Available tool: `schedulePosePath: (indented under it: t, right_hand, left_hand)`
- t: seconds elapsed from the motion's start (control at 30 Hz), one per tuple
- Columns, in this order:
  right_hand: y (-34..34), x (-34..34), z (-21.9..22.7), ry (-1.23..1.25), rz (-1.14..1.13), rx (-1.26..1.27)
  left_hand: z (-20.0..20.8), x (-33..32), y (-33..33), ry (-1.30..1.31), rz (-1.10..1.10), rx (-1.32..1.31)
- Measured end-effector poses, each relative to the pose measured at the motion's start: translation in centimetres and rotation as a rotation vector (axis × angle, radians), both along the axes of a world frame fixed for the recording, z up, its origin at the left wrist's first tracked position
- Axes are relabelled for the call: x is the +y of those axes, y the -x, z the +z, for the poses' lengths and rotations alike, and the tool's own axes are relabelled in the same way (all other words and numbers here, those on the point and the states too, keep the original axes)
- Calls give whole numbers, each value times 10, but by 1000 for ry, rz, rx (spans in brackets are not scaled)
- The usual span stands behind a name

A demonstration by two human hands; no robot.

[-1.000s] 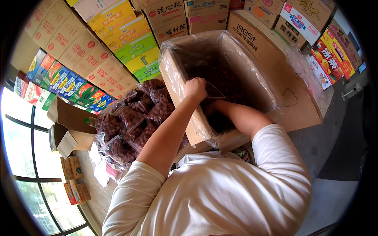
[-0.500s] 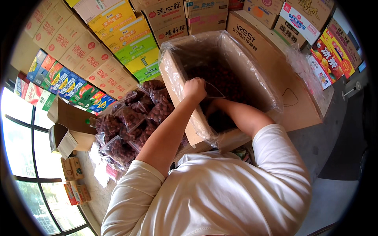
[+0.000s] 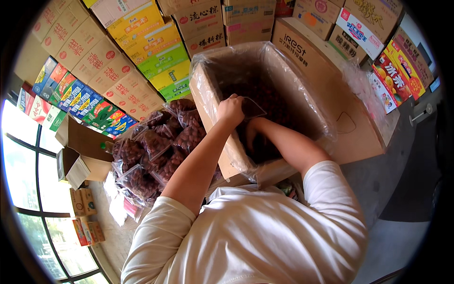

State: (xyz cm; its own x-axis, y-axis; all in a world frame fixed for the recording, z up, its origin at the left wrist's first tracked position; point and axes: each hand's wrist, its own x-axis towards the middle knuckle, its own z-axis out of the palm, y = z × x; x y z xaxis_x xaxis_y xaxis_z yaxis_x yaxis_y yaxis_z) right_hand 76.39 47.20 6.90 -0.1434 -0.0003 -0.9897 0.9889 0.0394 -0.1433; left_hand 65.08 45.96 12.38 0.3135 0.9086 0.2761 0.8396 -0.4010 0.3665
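Note:
A big cardboard box point(image 3: 201, 85) lined with clear plastic stands in front of me, with dark red dried dates point(image 3: 274, 102) deep inside. My left hand point(image 3: 231, 110) is closed at the box's left side, holding the top edge of a clear plastic bag point(image 3: 257, 108) that opens over the dates. Lower in the box, close beside the bag, my right hand point(image 3: 254, 130) reaches down with bent wrist; its fingers are lost in shadow. Left of the box lies a pile of filled clear bags of dates point(image 3: 156, 142).
Stacked cartons point(image 3: 101, 66) line the back and left. An open cardboard box point(image 3: 90, 151) stands left of the bag pile, near the window point(image 3: 52, 189). A large flat carton point(image 3: 326, 71) and crumpled clear plastic point(image 3: 364, 87) lie to the right.
My right hand has come up and slightly left, so more of it shows. My left hand has shifted a little down and left, still holding the bag's edge.

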Motion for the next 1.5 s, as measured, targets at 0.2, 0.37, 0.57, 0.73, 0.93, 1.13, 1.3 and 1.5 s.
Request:
schedulePosePath:
  t: [0.2, 0.37, 0.57, 0.73, 0.93, 1.13, 1.3, 1.5]
  right_hand:
    - [-16, 8, 47, -245, -2, 250]
    - [-48, 14, 87, -369, -122, 664]
    - [-77, 14, 123, -308, -426, 964]
    - [-63, 13, 118, -552, -546, 897]
    - [-53, 24, 93, -709, -582, 796]
    - [-50, 32, 71, -614, -878, 942]
    - [-54, 36, 75, -409, -1039, 997]
    - [-53, 36, 75, -270, -1001, 1052]
  left_hand:
    - [6, -3, -2, 67, 93, 83]
    - [8, -1, -6, 109, 172, 218]
    - [0, 2, -5, 95, 115, 191]
    - [9, -2, -3, 103, 43, 164]
    - [6, -1, -4, 99, 93, 148]
    - [6, -1, -5, 89, 118, 184]
    - [5, 0, -6, 104, 142, 159]
    - [-1, 3, -4, 74, 102, 194]
